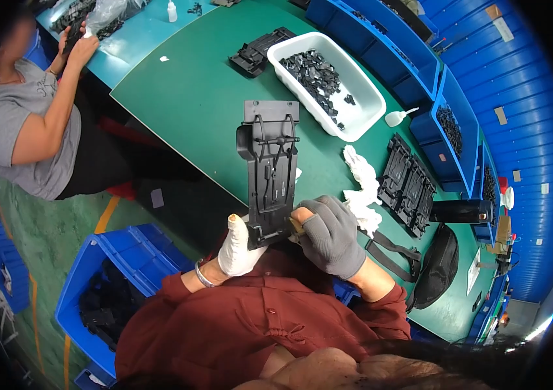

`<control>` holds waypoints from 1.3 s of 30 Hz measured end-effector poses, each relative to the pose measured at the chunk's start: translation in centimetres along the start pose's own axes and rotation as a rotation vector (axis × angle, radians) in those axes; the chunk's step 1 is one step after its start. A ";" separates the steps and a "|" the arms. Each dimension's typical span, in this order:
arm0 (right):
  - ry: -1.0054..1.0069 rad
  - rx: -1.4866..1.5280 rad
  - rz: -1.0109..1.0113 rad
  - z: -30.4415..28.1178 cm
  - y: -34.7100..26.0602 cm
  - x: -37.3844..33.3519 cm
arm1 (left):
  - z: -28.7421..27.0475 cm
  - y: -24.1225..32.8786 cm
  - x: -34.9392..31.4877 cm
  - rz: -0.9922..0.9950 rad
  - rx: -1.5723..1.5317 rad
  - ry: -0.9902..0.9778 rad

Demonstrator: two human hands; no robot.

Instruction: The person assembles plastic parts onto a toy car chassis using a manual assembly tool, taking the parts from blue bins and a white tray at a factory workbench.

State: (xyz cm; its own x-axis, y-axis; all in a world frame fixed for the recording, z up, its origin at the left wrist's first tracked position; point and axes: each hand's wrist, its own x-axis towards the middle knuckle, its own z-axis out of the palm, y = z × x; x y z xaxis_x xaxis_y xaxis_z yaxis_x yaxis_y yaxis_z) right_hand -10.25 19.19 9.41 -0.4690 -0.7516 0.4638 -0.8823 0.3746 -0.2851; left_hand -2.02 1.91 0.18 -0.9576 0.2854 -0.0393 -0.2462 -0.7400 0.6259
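Maroon shirt [224, 325] nearest, our left hand [237, 251] and right hand [335, 237] pinch the black panel [271, 185] by its lower end: apparently a close-handling step, next needing steady support.

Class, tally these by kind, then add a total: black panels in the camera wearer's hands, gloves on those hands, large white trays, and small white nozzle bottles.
Black panel: 1
White glove: 1
Grey glove: 1
White tray: 1
White nozzle bottles: 2
Total: 6
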 end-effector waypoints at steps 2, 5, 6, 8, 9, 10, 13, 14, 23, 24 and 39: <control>0.006 0.002 0.004 0.2 0.0 -0.1 | 0.1 0.3 -0.1 -0.011 0.022 -0.012; 0.014 0.029 0.014 0.2 0.2 -0.2 | -0.1 0.2 -0.1 -0.025 0.028 -0.016; 0.014 0.056 0.018 0.2 0.3 -0.2 | -0.1 0.3 0.0 -0.024 0.027 -0.015; 0.004 0.066 0.023 0.3 0.5 -0.4 | 0.1 0.6 0.0 -0.028 0.042 -0.062; -0.005 0.076 0.029 0.2 0.5 -0.4 | 0.1 0.6 0.0 -0.028 0.041 -0.062; -0.006 0.075 0.029 0.2 0.5 -0.4 | 0.2 0.5 0.0 -0.018 0.024 -0.053; -0.011 0.072 0.025 0.0 0.4 -0.3 | 0.2 0.4 0.1 -0.017 0.009 -0.042; -0.021 0.074 0.030 0.1 0.4 -0.4 | 0.1 0.4 0.1 -0.026 0.010 -0.041; -0.082 0.008 0.063 -0.4 -0.3 -0.1 | -0.1 -0.2 -0.1 -0.001 -0.010 -0.013; -0.088 -0.001 0.070 -0.4 -0.3 -0.1 | -0.2 -0.3 -0.1 -0.001 -0.010 -0.014; -0.148 0.092 0.087 -1.3 0.0 0.1 | 0.2 0.1 0.3 -0.024 -0.148 -0.024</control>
State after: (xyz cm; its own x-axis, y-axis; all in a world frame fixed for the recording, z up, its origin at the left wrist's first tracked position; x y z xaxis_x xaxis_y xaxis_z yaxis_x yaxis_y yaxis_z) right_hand -10.40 19.79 10.51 -0.5261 -0.7929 0.3075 -0.8282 0.3955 -0.3970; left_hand -2.30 2.09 0.36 -0.9478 0.3170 -0.0333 -0.2900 -0.8142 0.5030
